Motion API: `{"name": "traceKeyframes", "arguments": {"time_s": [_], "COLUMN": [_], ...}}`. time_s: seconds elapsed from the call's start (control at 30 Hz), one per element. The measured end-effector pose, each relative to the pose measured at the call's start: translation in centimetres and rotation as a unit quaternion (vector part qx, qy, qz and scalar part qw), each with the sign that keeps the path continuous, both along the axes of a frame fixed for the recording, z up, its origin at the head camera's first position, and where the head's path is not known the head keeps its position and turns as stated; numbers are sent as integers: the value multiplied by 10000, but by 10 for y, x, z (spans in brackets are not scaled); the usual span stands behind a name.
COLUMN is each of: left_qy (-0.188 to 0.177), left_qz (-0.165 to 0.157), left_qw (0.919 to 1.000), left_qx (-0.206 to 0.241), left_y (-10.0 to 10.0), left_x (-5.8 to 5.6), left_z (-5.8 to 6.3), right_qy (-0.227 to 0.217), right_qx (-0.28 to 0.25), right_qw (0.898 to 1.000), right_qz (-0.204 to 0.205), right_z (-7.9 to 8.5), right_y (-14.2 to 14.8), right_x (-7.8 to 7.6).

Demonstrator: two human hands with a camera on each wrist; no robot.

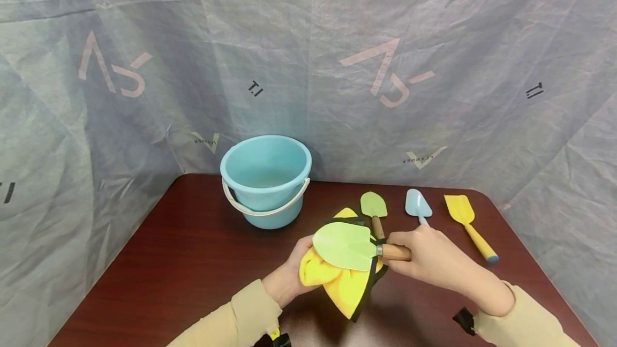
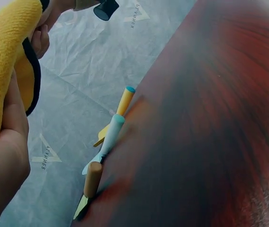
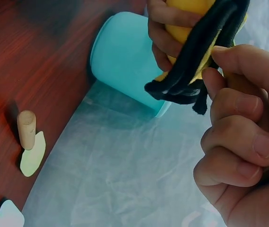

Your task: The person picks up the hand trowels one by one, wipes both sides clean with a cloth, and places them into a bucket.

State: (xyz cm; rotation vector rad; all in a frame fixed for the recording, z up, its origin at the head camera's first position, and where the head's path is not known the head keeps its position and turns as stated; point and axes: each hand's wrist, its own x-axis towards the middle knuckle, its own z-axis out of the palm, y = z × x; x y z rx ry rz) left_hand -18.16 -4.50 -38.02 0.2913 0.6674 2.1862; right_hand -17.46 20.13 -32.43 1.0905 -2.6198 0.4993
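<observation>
My right hand (image 1: 431, 256) grips the wooden handle (image 1: 395, 252) of a small trowel with a light green blade (image 1: 339, 245), its tip pointing left. My left hand (image 1: 291, 272) holds a yellow cloth with black edging (image 1: 349, 296) bunched under and around that blade. Seen from the left wrist, the cloth (image 2: 6, 66) is folded over the left hand (image 2: 6, 156). In the right wrist view the right hand (image 3: 243, 127) has curled fingers, and the cloth (image 3: 186, 71) hides most of the trowel.
A light blue bucket (image 1: 267, 202) with a white handle stands at the back of the dark red table (image 1: 183, 250). Along the back right lie a second green trowel (image 1: 373, 205), a pale blue one (image 1: 417, 203) and a yellow shovel (image 1: 465, 216). Grey fabric (image 1: 289, 42) hangs behind.
</observation>
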Motion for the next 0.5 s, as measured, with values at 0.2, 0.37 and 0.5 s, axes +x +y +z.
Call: {"name": "traceKeyframes", "arguments": {"time_s": [0.2,0.37,0.5], "left_qy": [221,324,299], "left_qz": [-8,61,167], "left_qw": [9992,9991,9994], "left_qx": [328,259,104], "left_y": [-1,-4,-8], "left_x": [-1,-1,-2], "left_z": [-1,5,7], "right_qy": [91,173,91], "right_qx": [25,-27,9], "right_qw": [9999,9998,10000], "right_qz": [62,56,-38], "right_z": [-1,0,1], "right_y": [0,0,1], "right_x": [-1,0,0]}}
